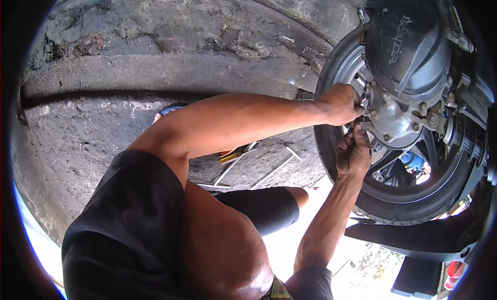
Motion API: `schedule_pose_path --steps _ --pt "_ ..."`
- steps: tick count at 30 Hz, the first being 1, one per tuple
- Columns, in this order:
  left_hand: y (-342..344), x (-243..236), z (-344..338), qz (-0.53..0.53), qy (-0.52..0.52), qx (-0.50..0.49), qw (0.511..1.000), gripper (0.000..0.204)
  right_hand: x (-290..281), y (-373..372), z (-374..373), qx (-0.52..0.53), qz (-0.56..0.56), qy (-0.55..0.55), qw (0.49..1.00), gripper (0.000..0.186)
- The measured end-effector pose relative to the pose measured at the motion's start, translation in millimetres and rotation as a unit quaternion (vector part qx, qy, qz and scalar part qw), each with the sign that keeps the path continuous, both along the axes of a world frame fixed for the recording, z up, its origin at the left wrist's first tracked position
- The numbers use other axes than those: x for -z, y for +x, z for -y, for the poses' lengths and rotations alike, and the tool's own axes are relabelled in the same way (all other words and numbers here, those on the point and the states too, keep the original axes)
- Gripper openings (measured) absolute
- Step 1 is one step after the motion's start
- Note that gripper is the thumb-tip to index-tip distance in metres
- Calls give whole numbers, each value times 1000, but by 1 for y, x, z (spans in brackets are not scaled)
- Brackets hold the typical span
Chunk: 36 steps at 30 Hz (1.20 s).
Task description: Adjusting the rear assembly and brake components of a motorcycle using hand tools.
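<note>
Both of my hands are at the hub of a scooter's rear wheel, on the edge of the silver gear case. My left hand is closed, its fingers bent in beside a thin dark cable end; what they grip is hidden. Just below it, my right hand has thumb and fingers pinched together near the same spot at the case's edge. Whatever lies between those fingertips is too small and shaded to make out. A black engine cover sits above the case.
On the stained concrete floor lie T-handled metal wrenches and a yellow-and-black tool, partly behind my left arm. My bent knee is close below. A shock absorber spring stands right of the wheel. A dark box sits lower right.
</note>
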<state>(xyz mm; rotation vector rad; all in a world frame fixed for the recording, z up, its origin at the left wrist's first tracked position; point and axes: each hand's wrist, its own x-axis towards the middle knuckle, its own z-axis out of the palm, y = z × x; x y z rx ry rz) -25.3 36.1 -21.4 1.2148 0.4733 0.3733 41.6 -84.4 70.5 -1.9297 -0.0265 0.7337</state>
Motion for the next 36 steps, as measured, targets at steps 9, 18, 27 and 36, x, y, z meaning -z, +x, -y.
schedule_pose_path --steps 9,18,27,36 --pt "-3 2 2 15 7 -24 1000 35 5 2 4 -4 -3 21 1000 12" --pt "2 6 7 9 -5 -34 999 33 9 -1 4 6 -7 42 999 11" --pt "2 6 3 -2 42 -19 999 32 13 0 6 2 -1 80 997 11" --pt "-26 9 -19 -93 237 -17 967 33 14 -37 -38 195 -121 300 926 25"
